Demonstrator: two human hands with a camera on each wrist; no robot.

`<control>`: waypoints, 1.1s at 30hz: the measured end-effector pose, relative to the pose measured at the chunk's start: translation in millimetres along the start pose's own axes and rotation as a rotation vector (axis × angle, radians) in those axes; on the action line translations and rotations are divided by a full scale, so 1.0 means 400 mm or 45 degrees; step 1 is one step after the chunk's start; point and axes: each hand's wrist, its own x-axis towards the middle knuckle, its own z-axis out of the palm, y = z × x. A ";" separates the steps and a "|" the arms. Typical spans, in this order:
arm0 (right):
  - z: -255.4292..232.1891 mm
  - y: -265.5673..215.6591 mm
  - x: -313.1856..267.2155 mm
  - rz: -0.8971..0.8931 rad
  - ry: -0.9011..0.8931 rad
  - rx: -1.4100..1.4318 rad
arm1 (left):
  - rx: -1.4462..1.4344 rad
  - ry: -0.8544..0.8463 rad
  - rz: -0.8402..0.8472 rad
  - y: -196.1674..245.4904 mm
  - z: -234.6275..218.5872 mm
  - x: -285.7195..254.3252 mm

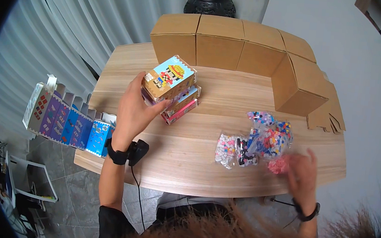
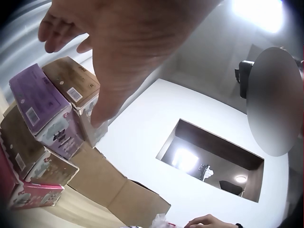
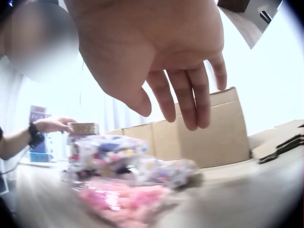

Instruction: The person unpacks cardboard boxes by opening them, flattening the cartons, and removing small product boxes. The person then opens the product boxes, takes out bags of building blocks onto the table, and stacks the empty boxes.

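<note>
My left hand (image 1: 134, 111) grips the top box (image 1: 169, 78) of a stack, its thumb on the near side and its fingers on the left. In the left wrist view the thumb lies against the brown box (image 2: 71, 83), beside a purple box (image 2: 40, 99). Below are another brown box (image 2: 23, 142) and a pink box (image 2: 40, 195). My right hand (image 1: 303, 176), slightly blurred, is beside a bag of pink pieces (image 1: 278, 165). In the right wrist view its relaxed fingers hang above the bags, holding nothing. More clear bags of coloured pieces (image 1: 268, 140) lie left of it.
Joined brown cardboard boxes (image 1: 217, 50) line the table's back and right, with flat cardboard (image 1: 326, 116) beside them. A row of blue and purple boxes (image 1: 66, 121) stands at the left edge. A black cable (image 1: 139, 196) hangs from the left wrist camera.
</note>
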 end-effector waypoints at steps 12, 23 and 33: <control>0.208 -0.306 0.071 0.047 -0.014 1.009 | -0.941 -0.025 0.113 -0.050 0.038 -0.442; 0.263 -0.359 0.108 0.122 -0.210 1.124 | -0.731 -0.201 0.038 -0.094 0.118 -0.542; 0.262 -0.368 0.106 0.076 0.034 0.902 | -1.014 -0.214 -0.006 -0.104 0.139 -0.513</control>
